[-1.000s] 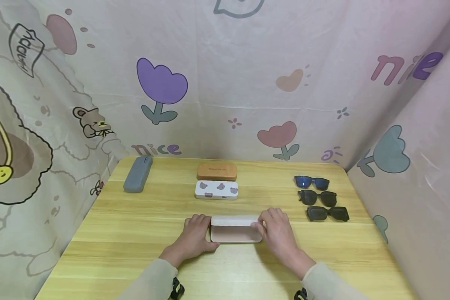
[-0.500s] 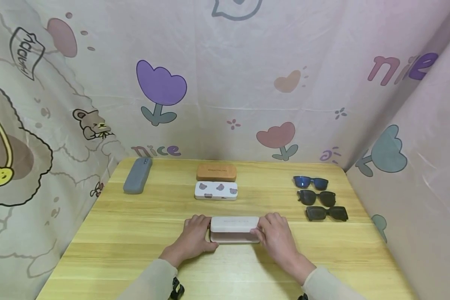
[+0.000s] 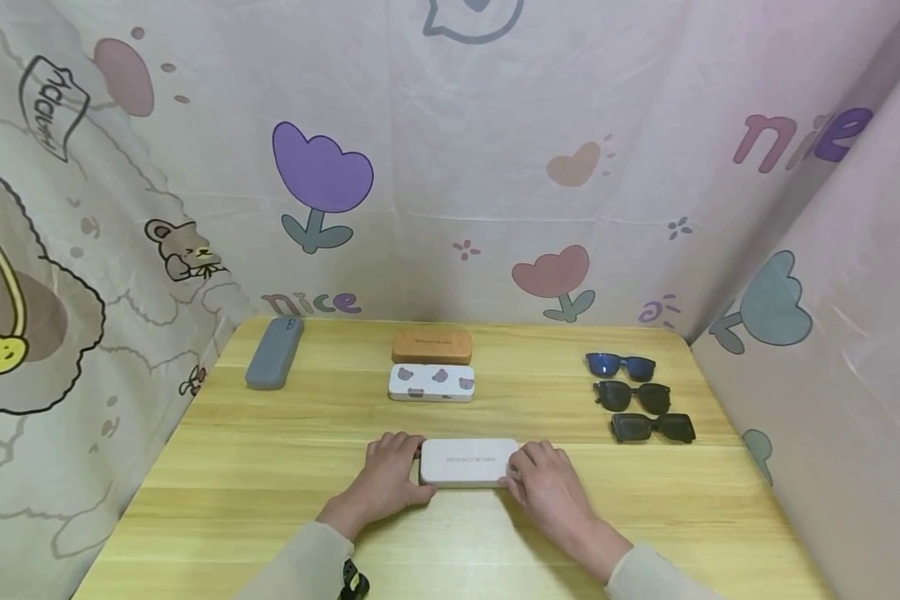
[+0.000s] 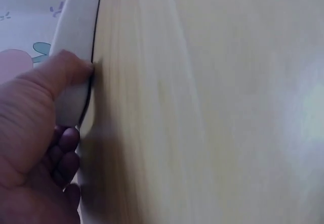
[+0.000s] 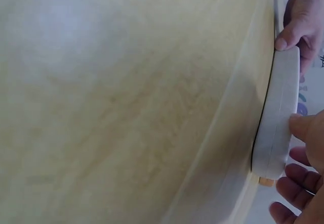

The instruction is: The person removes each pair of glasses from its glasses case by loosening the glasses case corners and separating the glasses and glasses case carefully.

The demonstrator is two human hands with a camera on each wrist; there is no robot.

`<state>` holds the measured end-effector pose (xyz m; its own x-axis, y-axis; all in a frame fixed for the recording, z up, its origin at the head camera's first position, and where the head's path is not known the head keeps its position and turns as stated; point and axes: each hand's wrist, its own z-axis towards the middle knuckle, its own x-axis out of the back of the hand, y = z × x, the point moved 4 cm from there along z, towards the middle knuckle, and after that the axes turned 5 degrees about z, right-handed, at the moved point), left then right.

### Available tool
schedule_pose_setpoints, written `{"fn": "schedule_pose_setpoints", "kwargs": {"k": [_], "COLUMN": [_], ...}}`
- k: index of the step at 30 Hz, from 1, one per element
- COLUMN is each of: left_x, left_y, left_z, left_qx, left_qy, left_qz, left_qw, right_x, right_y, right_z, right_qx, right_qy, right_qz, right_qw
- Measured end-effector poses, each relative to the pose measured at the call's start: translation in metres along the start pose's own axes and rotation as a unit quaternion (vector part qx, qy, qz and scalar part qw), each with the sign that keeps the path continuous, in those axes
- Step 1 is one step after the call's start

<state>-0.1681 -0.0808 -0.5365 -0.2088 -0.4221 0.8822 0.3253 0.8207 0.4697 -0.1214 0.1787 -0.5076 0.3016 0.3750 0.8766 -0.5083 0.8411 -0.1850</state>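
Observation:
A white glasses case (image 3: pixel 468 462) with faint lettering lies on the table, its lid down. My left hand (image 3: pixel 390 473) grips the case's left end, thumb along the front side and fingers behind. At the right end, my right hand (image 3: pixel 551 492) holds the lid's corner between thumb and curled fingers. The left wrist view shows my left thumb (image 4: pixel 71 70) pressed against the pale side of the case (image 4: pixel 76 27). In the right wrist view, my right thumb (image 5: pixel 301 125) touches the upper edge of the case (image 5: pixel 278 113); the contact of the other fingers is unclear.
Behind the white case lie a bear-print case (image 3: pixel 431 382) and an orange-brown case (image 3: pixel 432 346). A grey-blue case (image 3: pixel 274 353) lies at the back left. Three pairs of dark sunglasses (image 3: pixel 632 397) form a column on the right. Printed curtains (image 3: pixel 450 167) surround the wooden table (image 3: pixel 217 500).
The white case's lid has swung down from raised to shut, and my right hand has moved down and forward with it. My left hand has stayed at the left end.

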Motion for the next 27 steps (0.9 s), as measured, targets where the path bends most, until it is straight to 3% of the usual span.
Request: {"fn": "schedule_pose_setpoints", "kwargs": {"k": [5,8,12,15,21,27], "left_x": [-0.001,-0.001,-0.002,-0.006,-0.008,0.001], "left_y": [0.011,0.027,0.053,0.070,0.077,0.065], "left_z": [-0.006,-0.015,-0.032,-0.044,-0.054,-0.049], "left_qx": [-0.005,-0.033,-0.095,-0.122,-0.103,-0.077], "left_qy": [0.032,0.060,0.082,0.068,0.012,0.004], "left_qz": [0.032,0.070,0.160,0.210,0.228,0.212], "left_qw": [0.9990,0.9952,0.9791,0.9676,0.9682,0.9743], "right_x": [-0.002,-0.003,-0.005,-0.006,-0.011,-0.018], "right_y": [-0.003,-0.007,-0.012,-0.013,-0.017,-0.026], "right_z": [-0.007,-0.012,-0.018,-0.022,-0.020,-0.009], "right_qx": [-0.003,0.008,0.036,0.045,0.048,0.049], "right_qy": [-0.035,-0.051,-0.048,-0.039,-0.044,-0.054], "right_qz": [-0.005,-0.021,-0.046,-0.055,-0.067,-0.057], "right_qw": [0.999,0.998,0.997,0.997,0.996,0.996]}}
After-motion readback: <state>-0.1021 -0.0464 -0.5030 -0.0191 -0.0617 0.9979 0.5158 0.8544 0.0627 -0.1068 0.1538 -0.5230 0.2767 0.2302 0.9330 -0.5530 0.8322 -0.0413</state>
